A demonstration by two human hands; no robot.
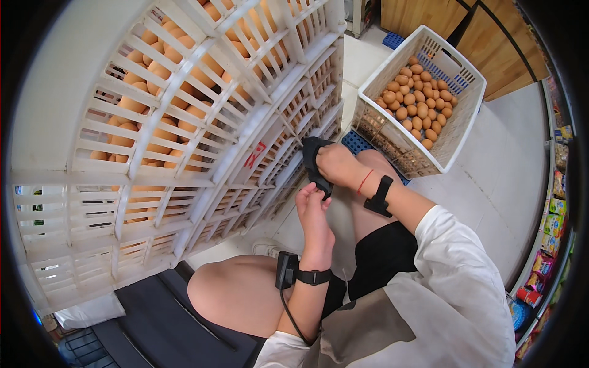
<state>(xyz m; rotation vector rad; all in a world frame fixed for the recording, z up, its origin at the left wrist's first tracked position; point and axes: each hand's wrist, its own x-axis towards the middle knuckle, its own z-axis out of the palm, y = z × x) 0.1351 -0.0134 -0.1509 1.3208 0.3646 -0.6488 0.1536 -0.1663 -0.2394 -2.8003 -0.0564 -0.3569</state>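
Observation:
My right hand (339, 164) is closed on a black cloth-like piece, perhaps a glove (313, 161), held above my knees. My left hand (314, 208) pinches the lower end of the same black piece from below. Both wrists wear black straps; the left strap carries a small black device (286, 270) with a cable. Close on the left rises a stack of white slatted plastic crates (202, 141) filled with brown eggs. Ahead on the right a white plastic basket (453, 144) holds several brown eggs (417, 101).
I sit with bare knees over a dark mat (159, 319). A blue plastic pallet (357, 142) lies under the basket on the pale tiled floor (509, 178). Shelves with colourful packets (549, 245) line the right edge. Wooden panels (491, 37) stand at the back.

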